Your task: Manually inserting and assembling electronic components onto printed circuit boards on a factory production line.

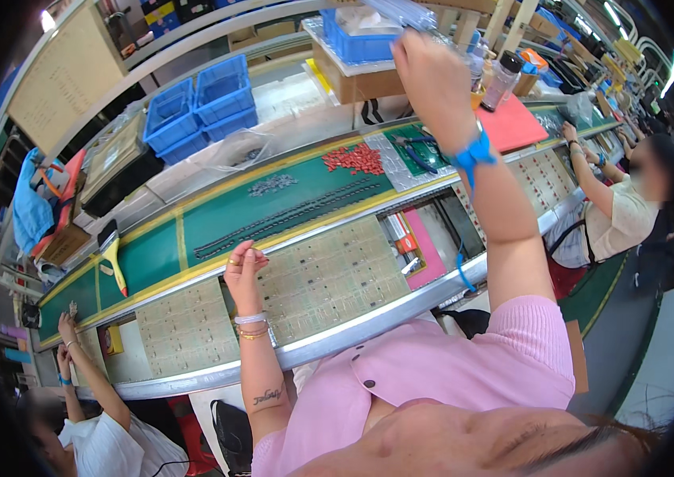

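Smooth Green, Jagged Red

Flat circuit panels (337, 266) are lying along the desk's (150, 253) near edge; above them the left hand (243, 270) is pinching, fingertips together, contents unclear. Near a plastic bin (353, 46) beyond the far edge, the right hand (432, 79) is blurring; I cannot tell its grip. Red parts (354, 159) are heaping; co-workers (615, 207) are flanking the desk.

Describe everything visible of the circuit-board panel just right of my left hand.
The circuit-board panel is a broad, tan-green, rigid-looking sheet, patterned as a grid of repeats with small dark parts on it. It lies flat, a silver metal rail along its near edge. The left hand is by its left end; contact is unclear.
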Demonstrator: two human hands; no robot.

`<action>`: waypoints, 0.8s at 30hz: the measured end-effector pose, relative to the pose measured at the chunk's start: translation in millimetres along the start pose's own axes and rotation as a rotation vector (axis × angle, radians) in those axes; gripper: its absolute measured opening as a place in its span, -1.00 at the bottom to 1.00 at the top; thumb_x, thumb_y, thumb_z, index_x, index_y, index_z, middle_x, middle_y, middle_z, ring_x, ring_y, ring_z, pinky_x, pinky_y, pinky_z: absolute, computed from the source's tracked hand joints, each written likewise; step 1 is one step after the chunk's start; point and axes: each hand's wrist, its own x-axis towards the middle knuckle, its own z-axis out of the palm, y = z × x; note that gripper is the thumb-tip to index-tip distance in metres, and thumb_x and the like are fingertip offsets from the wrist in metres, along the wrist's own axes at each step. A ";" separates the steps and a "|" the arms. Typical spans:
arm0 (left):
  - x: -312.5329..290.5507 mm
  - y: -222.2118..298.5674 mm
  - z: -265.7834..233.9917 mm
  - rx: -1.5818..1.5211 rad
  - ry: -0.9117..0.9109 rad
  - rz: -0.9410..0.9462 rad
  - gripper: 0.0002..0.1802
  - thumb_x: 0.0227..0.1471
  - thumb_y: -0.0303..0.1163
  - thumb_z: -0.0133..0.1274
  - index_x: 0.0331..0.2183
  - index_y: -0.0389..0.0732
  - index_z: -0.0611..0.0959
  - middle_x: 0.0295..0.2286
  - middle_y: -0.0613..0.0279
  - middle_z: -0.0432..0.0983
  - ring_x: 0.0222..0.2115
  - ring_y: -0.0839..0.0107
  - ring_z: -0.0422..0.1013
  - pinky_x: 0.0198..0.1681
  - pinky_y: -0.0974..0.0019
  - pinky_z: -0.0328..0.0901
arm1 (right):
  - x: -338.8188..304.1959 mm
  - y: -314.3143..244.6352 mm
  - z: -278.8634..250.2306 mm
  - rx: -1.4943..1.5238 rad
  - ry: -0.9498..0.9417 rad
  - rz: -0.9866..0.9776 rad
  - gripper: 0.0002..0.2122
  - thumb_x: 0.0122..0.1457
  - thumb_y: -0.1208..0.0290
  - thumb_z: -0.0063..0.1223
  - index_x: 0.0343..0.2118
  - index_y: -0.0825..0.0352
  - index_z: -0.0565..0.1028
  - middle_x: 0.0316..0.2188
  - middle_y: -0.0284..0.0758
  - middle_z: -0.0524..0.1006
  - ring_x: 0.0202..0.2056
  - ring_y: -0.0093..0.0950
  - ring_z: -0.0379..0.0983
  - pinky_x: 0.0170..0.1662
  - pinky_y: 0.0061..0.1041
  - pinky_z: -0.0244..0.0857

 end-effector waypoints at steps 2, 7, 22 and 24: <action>3.0 -1.1 1.0 -0.004 -0.004 -0.004 -0.79 0.08 -0.40 -0.02 -0.22 -0.24 0.54 -0.47 0.30 0.49 -0.48 0.58 0.42 -0.37 0.51 0.36 | -55.9 19.1 13.3 0.036 -0.255 0.131 -0.84 0.01 0.29 0.03 -0.52 0.27 0.43 -0.57 -0.26 0.47 -0.44 -0.29 0.45 -0.41 -0.32 0.34; 4.7 -9.1 10.7 0.052 -0.021 -0.059 -0.79 0.09 -0.39 -0.03 -0.22 -0.24 0.54 -0.47 0.30 0.49 -0.49 0.58 0.41 -0.36 0.52 0.36 | -202.6 78.4 96.8 -0.143 -0.817 0.312 -0.71 -0.05 0.13 0.14 -0.46 0.29 0.52 -0.40 -0.23 0.48 -0.28 -0.31 0.43 -0.31 -0.37 0.37; -48.0 23.2 -17.6 0.304 -0.018 0.027 -0.84 0.07 -0.50 -0.04 -0.26 -0.29 0.55 -0.46 0.34 0.47 -0.44 0.60 0.38 -0.32 0.51 0.31 | -56.1 6.0 21.6 1.115 -0.125 0.276 -0.87 0.03 0.45 0.08 -0.36 0.38 0.50 -0.52 -0.32 0.42 -0.48 -0.51 0.36 -0.43 -0.58 0.21; -48.8 19.8 -10.0 0.277 -0.047 0.036 -0.83 0.06 -0.49 -0.02 -0.26 -0.29 0.55 -0.47 0.34 0.47 -0.44 0.60 0.38 -0.32 0.52 0.30 | -18.7 -16.9 51.3 1.205 -0.002 0.321 -0.86 0.06 0.44 0.07 -0.36 0.39 0.49 -0.50 -0.36 0.45 -0.45 -0.58 0.37 -0.42 -0.62 0.23</action>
